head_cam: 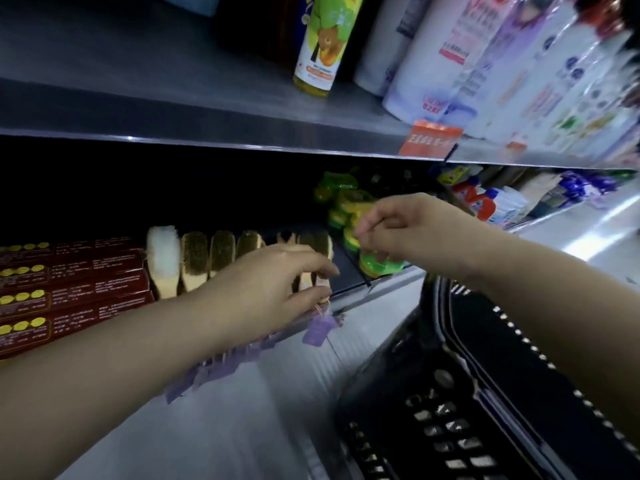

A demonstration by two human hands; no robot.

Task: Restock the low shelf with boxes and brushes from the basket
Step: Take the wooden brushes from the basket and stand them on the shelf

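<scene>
Left hand (277, 282) pinches the end brush (323, 244) at the low shelf (349, 271) front edge, right of the brush row (221, 251) and red boxes (69, 289); right hand (398, 226) is loosely curled over green packs (377, 266), grip unclear; risk is a loose pinch or snagged purple tag (317, 329) tipping the brush off the edge toward the basket (485, 393).

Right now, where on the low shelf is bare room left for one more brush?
Only a narrow bare strip between the last brush, held by the left hand, and the green packs. Leftward, brushes and red boxes are packed tight.
</scene>
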